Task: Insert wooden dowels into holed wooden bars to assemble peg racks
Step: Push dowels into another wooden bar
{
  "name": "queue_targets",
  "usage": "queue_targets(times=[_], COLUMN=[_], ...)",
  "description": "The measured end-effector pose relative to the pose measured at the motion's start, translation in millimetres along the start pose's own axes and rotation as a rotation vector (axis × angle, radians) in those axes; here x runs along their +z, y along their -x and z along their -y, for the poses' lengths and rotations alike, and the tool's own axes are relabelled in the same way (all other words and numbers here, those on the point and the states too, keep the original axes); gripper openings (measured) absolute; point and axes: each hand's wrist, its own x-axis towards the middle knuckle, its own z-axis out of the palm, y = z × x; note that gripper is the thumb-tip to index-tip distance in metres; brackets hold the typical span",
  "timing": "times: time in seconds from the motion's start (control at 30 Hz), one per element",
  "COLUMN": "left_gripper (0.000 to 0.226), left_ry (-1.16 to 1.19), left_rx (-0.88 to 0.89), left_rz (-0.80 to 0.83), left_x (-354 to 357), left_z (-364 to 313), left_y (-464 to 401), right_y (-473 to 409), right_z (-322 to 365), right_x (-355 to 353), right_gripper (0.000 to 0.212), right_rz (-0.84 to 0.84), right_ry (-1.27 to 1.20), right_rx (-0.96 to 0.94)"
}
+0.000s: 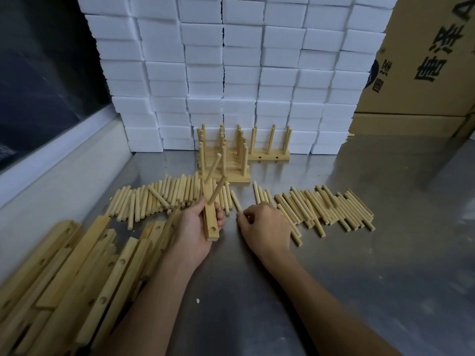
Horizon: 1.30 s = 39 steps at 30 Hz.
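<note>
Both forearms enter from the bottom edge, and I see them cut off below the elbow. Nearest on my left lies the pile of holed bars (pixel 77 273), overlapping so that I cannot count them; its lower part runs out of frame. My left hand (pixel 198 227) grips one wooden bar (pixel 209 214) held roughly end-on to me, fingers curled round its sides, an empty hole showing at its near end. Two dowels (pixel 214 167) stand tilted in that bar; where they enter it is partly hidden by my fingers. My right hand (pixel 264 222) rests on the steel desk (pixel 359 265), fingers curled, fingertips pinching the near end of a loose dowel (pixel 235 200); the grip itself is hard to make out. Beyond the hands lie two spreads of loose dowels, a left heap (pixel 154 199) and a right heap (pixel 326 209), the right one partly under my hand. Farther back stand finished peg racks (pixel 231 155), their pegs overlapping. Behind them rises a wall of white foam blocks (pixel 231 73), with a cardboard box (pixel 424 60) at right, cropped.
</note>
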Motion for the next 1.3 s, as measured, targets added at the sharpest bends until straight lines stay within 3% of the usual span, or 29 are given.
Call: queue_targets(times=[0.1, 0.23, 0.3, 0.4, 0.8, 1.17, 1.3], left_gripper=[0.035, 0.033, 0.032, 0.031, 0.033, 0.033, 0.034], left_ry=[0.010, 0.010, 0.010, 0.022, 0.024, 0.018, 0.024], left_rx=[0.001, 0.001, 0.000, 0.001, -0.031, -0.027, -0.027], left_rz=[-0.005, 0.001, 0.000, -0.006, -0.014, -0.004, 0.003], left_x=[-0.1, -0.7, -0.3, 1.3, 1.3, 2.6, 2.3], left_z=[-0.1, -0.2, -0.5, -1.5, -2.9, -3.7, -3.4], left_y=[-0.1, 2.1, 3.3, 3.2, 0.5, 1.8, 1.7], right_y=[3.1, 6.4, 5.9, 5.1, 0.3, -3.9, -4.5], right_z=[-5.5, -15.4, -18.4, -18.0, -21.4, -22.7, -21.1], right_x=[-2.2, -12.3, -18.0, -21.3, -22.3, -13.2, -13.2], right_gripper=[0.022, 0.004, 0.011, 0.015, 0.014, 0.018, 0.019], right_rz=[-0.073, -0.144, -0.171, -0.181, -0.125, -0.119, -0.156], right_ry=[-0.165, -0.701, -0.983, -1.146, -1.356, -1.211, -1.111], right_rx=[0.060, 0.231, 0.327, 0.371, 0.322, 0.270, 0.166])
